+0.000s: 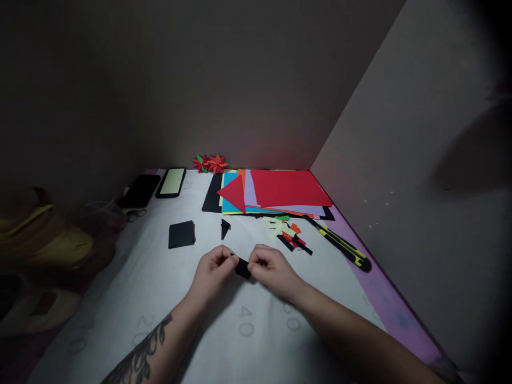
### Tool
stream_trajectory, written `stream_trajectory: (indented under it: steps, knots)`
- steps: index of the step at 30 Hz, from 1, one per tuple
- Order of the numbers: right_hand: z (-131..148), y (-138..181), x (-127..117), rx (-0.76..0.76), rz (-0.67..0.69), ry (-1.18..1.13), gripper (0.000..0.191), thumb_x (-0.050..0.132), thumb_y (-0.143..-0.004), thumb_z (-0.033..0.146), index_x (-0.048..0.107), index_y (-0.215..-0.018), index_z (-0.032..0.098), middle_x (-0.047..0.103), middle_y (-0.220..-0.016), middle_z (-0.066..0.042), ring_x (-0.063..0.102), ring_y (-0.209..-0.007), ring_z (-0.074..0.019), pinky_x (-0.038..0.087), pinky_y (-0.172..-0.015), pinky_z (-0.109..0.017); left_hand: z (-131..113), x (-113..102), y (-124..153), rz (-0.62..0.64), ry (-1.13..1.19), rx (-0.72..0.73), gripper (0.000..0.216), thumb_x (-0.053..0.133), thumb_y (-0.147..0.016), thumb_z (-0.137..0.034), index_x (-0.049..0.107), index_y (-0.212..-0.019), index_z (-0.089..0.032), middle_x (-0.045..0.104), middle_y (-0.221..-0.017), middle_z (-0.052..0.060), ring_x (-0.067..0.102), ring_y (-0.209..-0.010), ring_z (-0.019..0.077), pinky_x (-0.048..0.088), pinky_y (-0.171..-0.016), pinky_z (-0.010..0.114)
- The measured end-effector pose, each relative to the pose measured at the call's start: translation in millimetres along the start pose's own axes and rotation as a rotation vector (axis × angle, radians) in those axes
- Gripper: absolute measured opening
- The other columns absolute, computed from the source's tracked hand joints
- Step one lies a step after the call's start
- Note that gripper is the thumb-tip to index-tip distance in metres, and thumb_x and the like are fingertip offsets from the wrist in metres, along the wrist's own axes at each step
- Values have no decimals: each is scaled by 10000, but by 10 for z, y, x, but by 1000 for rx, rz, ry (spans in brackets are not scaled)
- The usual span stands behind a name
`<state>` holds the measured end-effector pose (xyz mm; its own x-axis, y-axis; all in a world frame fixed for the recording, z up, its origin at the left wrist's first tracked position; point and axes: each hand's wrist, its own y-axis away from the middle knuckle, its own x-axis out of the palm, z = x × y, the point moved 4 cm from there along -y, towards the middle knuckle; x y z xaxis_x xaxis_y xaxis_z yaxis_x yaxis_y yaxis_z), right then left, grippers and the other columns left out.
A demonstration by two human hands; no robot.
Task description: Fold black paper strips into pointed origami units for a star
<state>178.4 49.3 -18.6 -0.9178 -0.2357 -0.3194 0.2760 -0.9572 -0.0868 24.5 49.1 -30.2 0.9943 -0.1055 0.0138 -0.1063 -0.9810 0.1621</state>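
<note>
A small piece of black paper [242, 269] is stretched between my two hands, just above the white table cover. My left hand [214, 269] pinches its left edge between thumb and forefinger. On the opposite edge, my right hand [274, 271] has the same kind of pinch. Beyond my left hand lies a small folded black paper piece [225, 229]. Farther left sits a stack of black paper squares [181, 234], with a bit of red showing at its edge. Scraps of cut paper [290, 232] in several colours lie past my right hand.
Coloured paper sheets [290, 188] are piled at the back, with a red triangle on top. A black and yellow utility knife [344, 247] lies at right. Two folded paper stars [217, 163] rest by the wall, near a phone [172, 182] and a dark flat device [140, 191].
</note>
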Motion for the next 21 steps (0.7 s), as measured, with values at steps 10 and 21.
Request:
stream_trajectory:
  steps: [10,21]
  knots:
    - [-20,35,-63,-174,-111,73,316,536,-717,64,571,-990,220,571,-941,-25,546,-762,-135,433,-618,-235,34,-162,-103,-110,258,-54,301,703,-716,-333,579,-949,-189,402,-530,-105,304,-442,49,215,-436,172]
    - [-111,40,-16,-185,-89,102,351,450,-726,16,633,-951,214,625,-896,-24,584,-758,-135,442,-614,-229,75,-40,-66,-13,39,-67,265,635,-714,-320,684,-883,-122,569,-541,-24,450,-454,79,332,-463,201]
